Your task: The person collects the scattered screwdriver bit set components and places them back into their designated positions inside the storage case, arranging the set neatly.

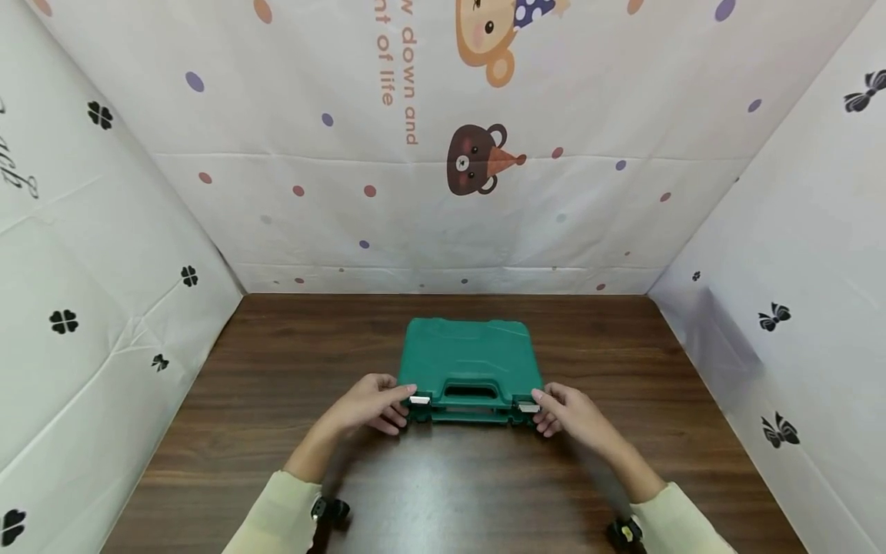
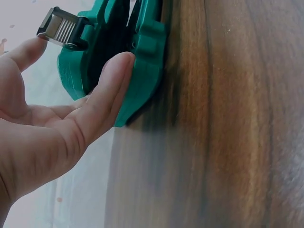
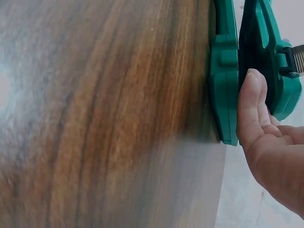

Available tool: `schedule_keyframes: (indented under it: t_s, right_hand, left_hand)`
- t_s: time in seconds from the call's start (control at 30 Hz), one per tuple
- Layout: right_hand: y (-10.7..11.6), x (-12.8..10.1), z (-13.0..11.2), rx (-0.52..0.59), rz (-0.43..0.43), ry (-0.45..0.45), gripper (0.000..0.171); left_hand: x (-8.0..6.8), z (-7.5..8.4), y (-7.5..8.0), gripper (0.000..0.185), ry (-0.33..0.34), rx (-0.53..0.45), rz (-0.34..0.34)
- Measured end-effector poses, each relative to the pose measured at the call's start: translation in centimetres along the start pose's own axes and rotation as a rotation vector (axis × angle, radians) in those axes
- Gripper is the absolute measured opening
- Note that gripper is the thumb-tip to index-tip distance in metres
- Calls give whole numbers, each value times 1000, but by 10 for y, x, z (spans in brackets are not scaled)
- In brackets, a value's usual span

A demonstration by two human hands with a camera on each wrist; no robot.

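both hands on the latches of a green case, lower middle of the head view

dark wood tabletop (image 1: pixel 277 400) fills the lower half of the frame, with printed white sheets (image 1: pixel 588 215) walling it in at the back and both sides. the green plastic case (image 1: pixel 467 358) lies flat in the middle of it, handle side toward the person, lid down but a thin gap shows between the halves in both wrist views. left hand (image 1: pixel 370 404) sits at the case's lower left corner, fingers relaxed and mostly straight, one fingertip touching the flipped-up metal latch (image 2: pixel 59 27), thumb resting on the case edge. right hand (image 1: pixel 571 412) mirrors it at the lower right corner by the other latch (image 1: pixel 529 407), fingers loose, thumb against the case edge, not gripping anything.
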State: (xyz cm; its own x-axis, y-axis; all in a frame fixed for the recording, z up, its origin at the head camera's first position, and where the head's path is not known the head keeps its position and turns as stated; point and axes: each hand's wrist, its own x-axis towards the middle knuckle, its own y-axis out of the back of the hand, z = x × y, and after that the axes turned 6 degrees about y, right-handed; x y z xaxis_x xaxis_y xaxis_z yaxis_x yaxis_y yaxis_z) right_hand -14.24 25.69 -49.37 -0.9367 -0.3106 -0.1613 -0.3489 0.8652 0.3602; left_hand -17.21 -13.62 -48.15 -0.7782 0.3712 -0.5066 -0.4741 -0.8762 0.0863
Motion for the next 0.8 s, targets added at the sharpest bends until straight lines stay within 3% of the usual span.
schedule_keyframes:
  t_s: [0.07,0.3,0.67,0.8]
  right_hand:
    - [0,0,1,18,-24,7,43]
    - [1,0,3,90,-58,17,41]
    - [3,-3,10,3,-82,28,78]
    - [6,-3,15,41,-110,28,54]
  left_hand:
    - [0,-2,0,86,6,-22,-14]
    - [-1,-4,-2,86,-24,-77,-43]
    - [1,-12,-5,87,-50,-68,18]
    - [2,-14,-6,86,-69,-55,64]
